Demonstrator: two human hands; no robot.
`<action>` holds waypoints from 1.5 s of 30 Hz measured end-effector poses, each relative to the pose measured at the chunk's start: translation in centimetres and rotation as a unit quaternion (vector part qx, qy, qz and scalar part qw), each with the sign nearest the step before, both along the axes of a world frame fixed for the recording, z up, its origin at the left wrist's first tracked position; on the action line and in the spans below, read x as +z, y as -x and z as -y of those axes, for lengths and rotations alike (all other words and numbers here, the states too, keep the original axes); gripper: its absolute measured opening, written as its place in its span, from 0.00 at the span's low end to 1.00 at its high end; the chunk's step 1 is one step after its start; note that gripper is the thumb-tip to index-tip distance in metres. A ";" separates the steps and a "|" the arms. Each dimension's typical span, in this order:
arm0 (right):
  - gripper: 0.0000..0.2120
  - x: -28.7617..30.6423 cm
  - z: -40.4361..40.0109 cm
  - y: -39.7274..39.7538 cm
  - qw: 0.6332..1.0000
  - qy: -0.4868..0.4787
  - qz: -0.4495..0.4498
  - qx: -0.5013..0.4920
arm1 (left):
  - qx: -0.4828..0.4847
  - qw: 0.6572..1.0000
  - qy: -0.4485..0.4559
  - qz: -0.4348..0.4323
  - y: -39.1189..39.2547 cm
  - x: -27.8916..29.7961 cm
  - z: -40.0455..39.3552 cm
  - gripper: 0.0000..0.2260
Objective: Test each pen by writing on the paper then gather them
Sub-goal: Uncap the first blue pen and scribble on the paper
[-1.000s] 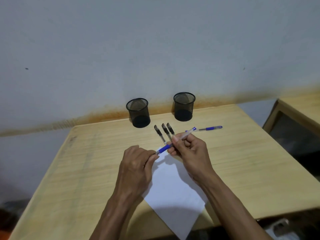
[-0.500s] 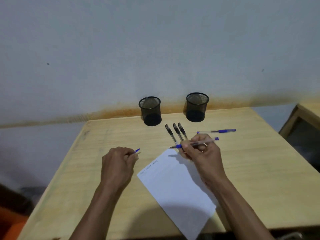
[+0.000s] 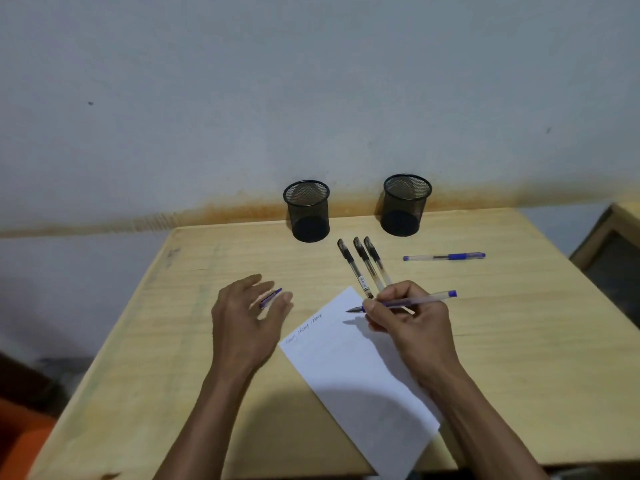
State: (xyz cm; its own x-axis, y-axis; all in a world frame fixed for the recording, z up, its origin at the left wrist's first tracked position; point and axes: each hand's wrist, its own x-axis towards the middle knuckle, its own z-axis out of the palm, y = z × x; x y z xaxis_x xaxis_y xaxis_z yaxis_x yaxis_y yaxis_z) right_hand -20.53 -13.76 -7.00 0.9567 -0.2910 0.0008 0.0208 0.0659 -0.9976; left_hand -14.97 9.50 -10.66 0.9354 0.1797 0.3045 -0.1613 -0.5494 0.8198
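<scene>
My right hand [image 3: 412, 320] grips an uncapped blue pen [image 3: 415, 300]. Its tip points left, just above the top corner of the white paper [image 3: 353, 368]. Faint scribbles run along the paper's upper left edge. My left hand [image 3: 246, 320] hovers left of the paper with its fingers spread. The blue pen cap [image 3: 271, 297] shows between those fingers and the thumb, loose, seemingly on the table. Three black capped pens [image 3: 363, 263] lie side by side beyond the paper. A capped blue pen [image 3: 445, 256] lies further right.
Two black mesh pen cups [image 3: 306, 211] [image 3: 406, 204] stand at the back of the wooden table [image 3: 519, 341], against the wall. The paper's near corner overhangs the table's front edge. Another piece of wooden furniture [image 3: 613, 244] stands to the right.
The left hand pulled the cap off the blue pen, carried it left and spread its fingers. The right hand turned the uncapped pen so its tip sits over the paper.
</scene>
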 end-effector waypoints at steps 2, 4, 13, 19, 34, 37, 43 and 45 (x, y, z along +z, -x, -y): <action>0.04 -0.2 -0.4 -1.1 1.000 0.006 -0.003 0.018 | -0.086 0.996 -0.022 0.030 1.2 0.0 1.0 0.15; 0.04 -0.4 -1.1 -2.1 0.998 0.025 -0.012 0.047 | -0.161 0.977 -0.133 0.042 1.6 -0.9 1.5 0.18; 0.03 -2.5 -1.6 -2.4 0.996 0.047 -0.027 0.070 | -0.180 0.950 -0.246 0.066 1.7 -3.7 1.2 0.22; 0.07 -2.8 -2.1 -2.6 0.987 0.107 -0.050 0.105 | -0.202 0.931 -0.265 0.146 1.8 -4.7 0.8 0.19; 0.09 -4.4 -2.0 -6.2 0.974 0.195 0.003 0.119 | -0.214 0.946 -0.238 0.058 1.7 -3.0 0.9 0.23; 0.09 -4.9 -2.1 -6.5 0.974 0.199 0.002 0.110 | -0.205 0.949 -0.232 0.058 1.8 -3.0 1.1 0.23; 0.10 -4.6 -2.2 -6.4 0.967 0.224 0.008 0.120 | -0.202 0.949 -0.233 0.061 2.0 -2.9 1.1 0.22; 0.10 -4.7 -2.2 -6.4 0.973 0.202 0.004 0.113 | -0.200 0.950 -0.232 0.057 2.0 -2.9 1.1 0.23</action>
